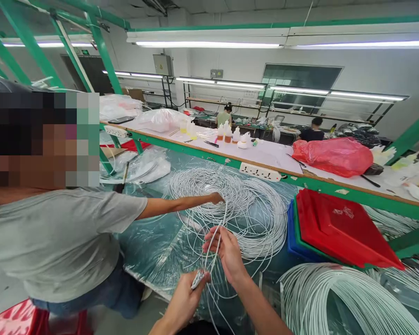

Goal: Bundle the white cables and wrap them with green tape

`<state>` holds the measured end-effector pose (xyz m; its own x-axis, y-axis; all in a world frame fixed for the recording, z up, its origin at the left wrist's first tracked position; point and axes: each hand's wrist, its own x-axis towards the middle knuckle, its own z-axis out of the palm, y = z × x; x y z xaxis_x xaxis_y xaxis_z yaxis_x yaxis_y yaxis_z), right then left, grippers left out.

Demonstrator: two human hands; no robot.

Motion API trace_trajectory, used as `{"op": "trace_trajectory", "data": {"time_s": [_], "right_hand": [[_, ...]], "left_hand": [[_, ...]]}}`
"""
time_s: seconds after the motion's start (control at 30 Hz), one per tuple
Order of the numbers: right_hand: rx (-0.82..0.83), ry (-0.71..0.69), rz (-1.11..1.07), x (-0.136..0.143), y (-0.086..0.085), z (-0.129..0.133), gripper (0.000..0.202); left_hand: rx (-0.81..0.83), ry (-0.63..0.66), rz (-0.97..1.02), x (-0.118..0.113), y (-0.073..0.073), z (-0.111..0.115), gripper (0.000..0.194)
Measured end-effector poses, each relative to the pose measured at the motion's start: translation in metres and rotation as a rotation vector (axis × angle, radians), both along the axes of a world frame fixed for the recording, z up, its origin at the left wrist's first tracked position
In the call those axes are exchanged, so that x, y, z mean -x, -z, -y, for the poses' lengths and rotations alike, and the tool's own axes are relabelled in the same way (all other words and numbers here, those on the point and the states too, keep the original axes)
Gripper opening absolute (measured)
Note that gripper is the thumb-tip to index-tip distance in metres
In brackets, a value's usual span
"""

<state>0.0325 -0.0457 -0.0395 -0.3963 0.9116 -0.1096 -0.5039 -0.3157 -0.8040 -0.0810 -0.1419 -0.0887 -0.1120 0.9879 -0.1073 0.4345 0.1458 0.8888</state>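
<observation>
My left hand (188, 291) is closed around a bundle of white cables (198, 279), whose cut ends poke out beside the thumb. Just above and to the right, my right hand (226, 251) has its fingers curled around two white cable strands that run up toward the pile. Beyond my hands, large loose coils of white cable (265, 223) lie on a plastic-covered table (150, 246). A co-worker's outstretched hand (216, 198) touches the coils near the upper end of the strands.
The co-worker in a grey shirt (56, 232) stands close at left. Stacked red, green and blue bins (342, 223) are at right, above another cable coil (321, 298). A shelf (265, 153) with bottles and a red bag (335, 156) crosses behind.
</observation>
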Motion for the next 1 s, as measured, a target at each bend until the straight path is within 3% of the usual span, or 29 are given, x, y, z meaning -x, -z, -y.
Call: {"op": "trace_trajectory", "data": {"time_s": [0.2, 0.37, 0.5, 0.63, 0.8, 1.0], "right_hand": [[-0.232, -0.114, 0.166, 0.005, 0.025, 0.012, 0.057], [-0.418, -0.172, 0.271, 0.001, 0.029, 0.016, 0.053], [-0.403, -0.233, 0.274, 0.003, 0.035, 0.019, 0.054], [-0.239, -0.195, 0.193, 0.008, 0.042, 0.019, 0.055], [-0.062, -0.008, 0.03, -0.003, 0.025, 0.017, 0.049], [-0.173, -0.22, 0.112, -0.025, 0.003, 0.046, 0.046]], "left_hand": [[0.024, -0.051, 0.044, 0.005, -0.007, -0.003, 0.068], [0.07, -0.032, 0.016, 0.002, -0.015, -0.002, 0.065], [0.079, -0.021, 0.024, 0.004, -0.019, -0.004, 0.063], [0.061, 0.004, 0.05, 0.005, -0.027, -0.006, 0.063], [-0.055, -0.06, 0.06, 0.008, -0.035, -0.003, 0.055], [-0.185, -0.094, -0.008, 0.007, -0.035, 0.006, 0.051]]}}
